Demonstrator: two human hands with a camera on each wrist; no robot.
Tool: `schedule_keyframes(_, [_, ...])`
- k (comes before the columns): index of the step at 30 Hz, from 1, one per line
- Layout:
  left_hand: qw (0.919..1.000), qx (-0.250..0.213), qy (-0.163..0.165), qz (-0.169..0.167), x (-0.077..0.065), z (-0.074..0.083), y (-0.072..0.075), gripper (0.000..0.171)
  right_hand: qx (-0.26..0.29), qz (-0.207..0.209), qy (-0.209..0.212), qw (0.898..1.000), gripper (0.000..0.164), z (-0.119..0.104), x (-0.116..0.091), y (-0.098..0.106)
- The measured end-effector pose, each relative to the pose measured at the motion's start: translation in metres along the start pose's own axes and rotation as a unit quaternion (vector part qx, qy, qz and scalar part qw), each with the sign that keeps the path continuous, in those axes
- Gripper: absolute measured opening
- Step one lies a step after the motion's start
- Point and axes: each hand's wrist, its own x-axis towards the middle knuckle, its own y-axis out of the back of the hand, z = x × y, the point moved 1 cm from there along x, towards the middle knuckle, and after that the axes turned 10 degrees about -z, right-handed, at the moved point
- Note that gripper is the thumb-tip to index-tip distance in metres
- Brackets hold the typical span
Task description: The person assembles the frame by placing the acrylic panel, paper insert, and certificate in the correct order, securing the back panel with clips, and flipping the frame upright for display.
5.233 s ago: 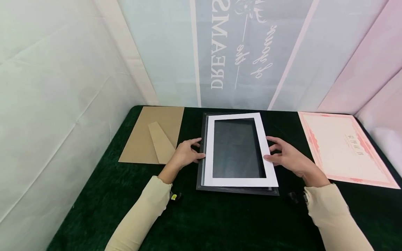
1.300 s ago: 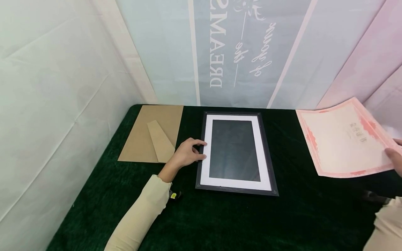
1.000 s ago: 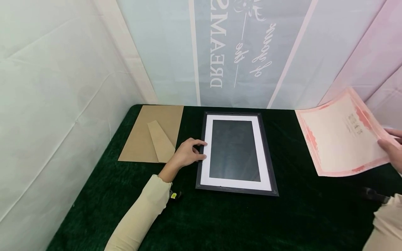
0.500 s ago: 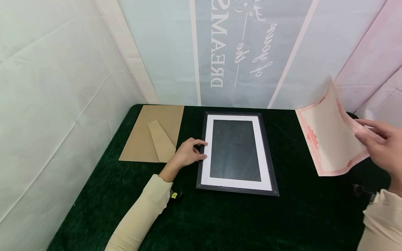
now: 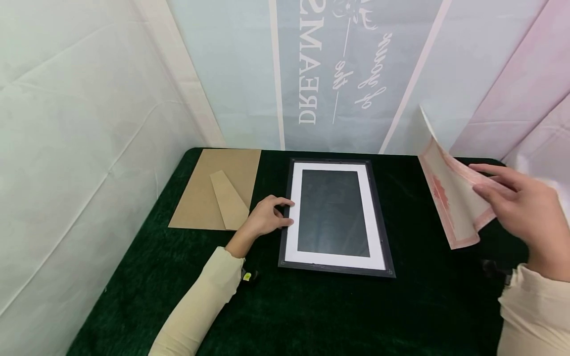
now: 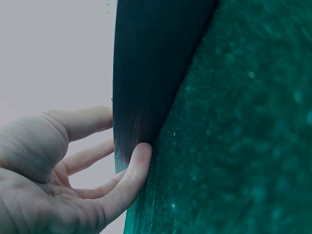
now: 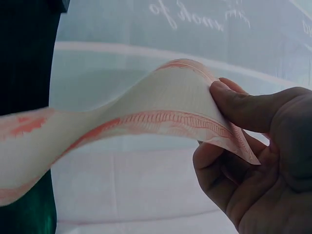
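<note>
A black picture frame lies flat on dark green cloth, with a white mat set inside its border. My left hand touches the frame's left edge with thumb and fingertips; the left wrist view shows fingers against the dark side. Off to the right, my right hand pinches the right edge of a pink-bordered paper sheet between thumb and fingers. That sheet is bent upward and curls over, its left edge still near the cloth. The right wrist view shows the paper arching to the fingertips.
Left of the frame lies a brown backing board with a tapered stand piece on it. A printed backdrop rises behind the table, and a white curtain hangs along the left side.
The white mat, earlier held in both hands, now sits inside the frame. My right hand has gripped the paper's right edge and swung it up and leftward. The left hand stays put.
</note>
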Motion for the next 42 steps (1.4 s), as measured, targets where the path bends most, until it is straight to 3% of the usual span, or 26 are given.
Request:
schedule_keyframes(12, [1.0, 0.005, 0.0, -0.003, 0.0, 0.0, -0.001, 0.043, -0.005, -0.07, 0.06, 0.996, 0.034, -0.031, 0.002, -0.031])
schedule_keyframes(19, [1.0, 0.008, 0.001, -0.003, -0.001, 0.0, -0.001, 0.043, -0.005, -0.147, 0.089, 0.985, 0.033, -0.046, 0.006, -0.054])
schedule_keyframes(25, [1.0, -0.001, -0.002, -0.006, 0.0, 0.0, 0.002, 0.048, -0.003, -0.159, 0.099, 0.982, 0.034, -0.056, 0.004, -0.066])
schedule_keyframes(28, [0.9999, -0.001, -0.006, 0.011, 0.001, -0.002, 0.004, 0.05, -0.006, -0.152, 0.11, 0.982, 0.033, -0.061, 0.002, -0.068])
schedule_keyframes(32, [0.9981, -0.003, -0.02, 0.059, 0.001, -0.002, 0.007, 0.05, -0.008, -0.143, 0.125, 0.982, 0.033, -0.07, -0.001, -0.071])
schedule_keyframes(36, [0.9948, -0.045, -0.034, 0.085, 0.0, 0.001, 0.008, 0.047, -0.013, -0.146, 0.156, 0.977, 0.033, -0.083, -0.006, -0.075])
schedule_keyframes(42, [0.989, -0.104, -0.047, 0.094, -0.002, 0.008, 0.008, 0.049, -0.016, -0.163, 0.218, 0.962, 0.033, -0.108, -0.017, -0.083])
